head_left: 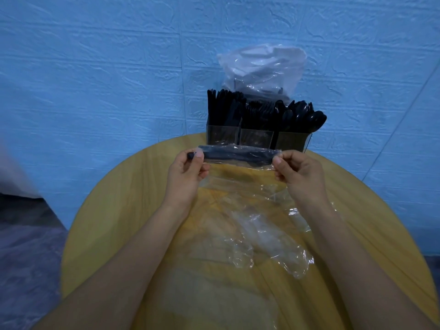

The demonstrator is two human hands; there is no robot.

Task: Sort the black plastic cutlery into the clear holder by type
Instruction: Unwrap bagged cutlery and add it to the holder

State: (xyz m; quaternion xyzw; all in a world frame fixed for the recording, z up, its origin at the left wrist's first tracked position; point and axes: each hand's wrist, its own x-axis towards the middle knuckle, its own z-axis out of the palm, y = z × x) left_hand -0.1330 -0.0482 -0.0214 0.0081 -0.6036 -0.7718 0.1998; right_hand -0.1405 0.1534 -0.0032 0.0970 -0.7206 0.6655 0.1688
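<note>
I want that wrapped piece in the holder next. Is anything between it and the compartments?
Yes: a clear plastic sleeve covers the black cutlery piece pinched by the left hand and right hand. The path to the clear holder looks open.

The wrapped cutlery piece (238, 155) cannot be typed through its film. The holder (257, 138) hides the bag (263, 67) base; the bench (114, 210) runs off bottom.

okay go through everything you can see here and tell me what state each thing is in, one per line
left hand: pinching one end of the wrapped cutlery
right hand: pinching the other end
wrapped cutlery: held level above the table, in clear film
clear holder: upright, three compartments filled
plastic bag: behind holder, crumpled
loose wrappers: lying empty on table
</note>
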